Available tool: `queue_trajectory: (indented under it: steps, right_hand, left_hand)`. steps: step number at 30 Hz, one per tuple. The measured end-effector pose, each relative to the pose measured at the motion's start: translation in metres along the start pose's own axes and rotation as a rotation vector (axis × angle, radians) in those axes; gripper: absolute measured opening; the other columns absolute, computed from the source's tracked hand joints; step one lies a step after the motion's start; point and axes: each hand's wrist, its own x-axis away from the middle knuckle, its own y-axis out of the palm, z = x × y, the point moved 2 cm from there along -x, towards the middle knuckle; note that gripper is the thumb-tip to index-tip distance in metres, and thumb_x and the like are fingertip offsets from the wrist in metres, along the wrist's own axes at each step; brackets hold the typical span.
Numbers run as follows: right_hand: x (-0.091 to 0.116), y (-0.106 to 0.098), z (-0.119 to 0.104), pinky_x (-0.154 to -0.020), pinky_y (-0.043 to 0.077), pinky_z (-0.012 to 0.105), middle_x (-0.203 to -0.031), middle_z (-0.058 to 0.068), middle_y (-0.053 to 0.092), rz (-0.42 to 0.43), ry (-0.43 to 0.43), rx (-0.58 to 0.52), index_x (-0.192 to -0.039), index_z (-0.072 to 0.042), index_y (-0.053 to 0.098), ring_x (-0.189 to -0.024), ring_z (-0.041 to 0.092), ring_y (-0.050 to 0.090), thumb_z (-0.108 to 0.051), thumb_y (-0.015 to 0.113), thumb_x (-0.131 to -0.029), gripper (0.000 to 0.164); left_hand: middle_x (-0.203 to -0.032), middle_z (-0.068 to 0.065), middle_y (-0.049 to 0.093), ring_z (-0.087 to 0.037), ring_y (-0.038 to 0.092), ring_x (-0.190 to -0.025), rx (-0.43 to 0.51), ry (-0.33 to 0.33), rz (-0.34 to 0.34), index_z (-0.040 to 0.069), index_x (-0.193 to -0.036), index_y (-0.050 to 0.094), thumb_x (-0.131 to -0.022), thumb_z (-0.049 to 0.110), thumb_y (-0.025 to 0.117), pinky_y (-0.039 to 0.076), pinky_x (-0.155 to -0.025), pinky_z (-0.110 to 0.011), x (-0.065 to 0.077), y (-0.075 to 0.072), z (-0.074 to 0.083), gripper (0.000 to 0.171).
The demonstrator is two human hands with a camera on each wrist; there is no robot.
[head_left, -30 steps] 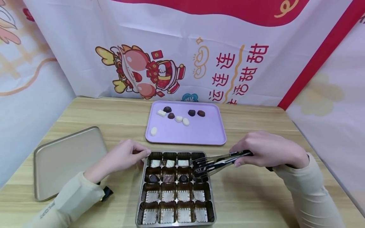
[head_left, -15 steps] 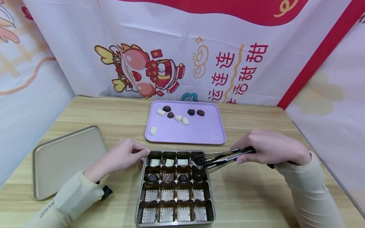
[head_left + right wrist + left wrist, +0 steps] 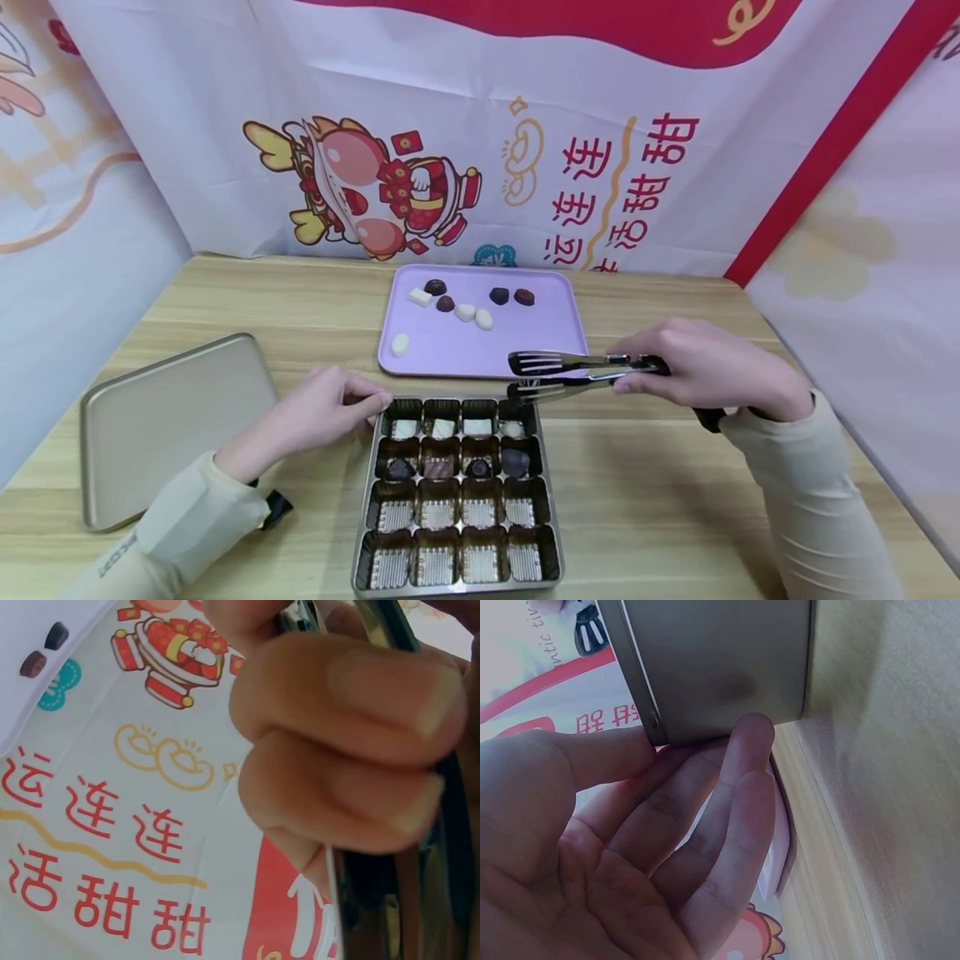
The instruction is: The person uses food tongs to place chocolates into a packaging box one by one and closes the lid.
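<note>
**Tongs up off the box, dark piece left in view**

The right hand grips a pair of tongs, its fingers curled round the handle; the 2 tong arms stand apart, with nothing visible between them. Since a moment ago they have moved off the right-hand cells to hang to the left of those fingers, over the far-right corner of the box and the near edge of the tray. That leaves a dark chocolate showing in the right-end cell of the 2nd row from the back, left of and nearer than the right fingers. All 8 cells of the 2 far rows now show a piece, the 2 near rows none, so the box looks about half filled.

The left hand pinches the box's far-left corner. Left of its fingers, a flat metal lid lies on the wood-grained surface. Beyond both hands' fingers, the purple tray carries 8 loose pieces, dark and white. Farthest off hangs white cloth with red lettering and a cartoon figure.
</note>
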Motion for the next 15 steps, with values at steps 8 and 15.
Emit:
queue_trajectory:
  steps: [8, 15]
  right_hand:
    - [-0.005, 0.007, 0.01, -0.062, 0.042, 0.023, -0.077, -0.021, 0.054, 0.039, 0.066, -0.002, -0.105, -0.023, 0.066, -0.063, -0.001, 0.049, -0.042, 0.064, -0.089, 0.025]
    - [-0.019, 0.019, 0.014, -0.061, 0.041, 0.028, -0.078, -0.014, 0.056, 0.105, 0.148, 0.03, -0.108, -0.017, 0.066, -0.064, 0.005, 0.049, -0.045, 0.062, -0.09, 0.033]
  left_hand:
    - [-0.09, 0.009, 0.068, -0.007, 0.05, -0.054, -0.005, 0.002, 0.002, 0.017, -0.1, 0.074, -0.094, 0.027, 0.059, 0.042, -0.082, -0.043, 0.0, 0.001, 0.001, 0.019]
    - [-0.075, 0.014, 0.064, -0.008, 0.051, -0.054, 0.006, -0.003, -0.007, 0.017, -0.099, 0.074, -0.095, 0.028, 0.059, 0.044, -0.074, -0.039, 0.001, 0.0, 0.002, 0.019]
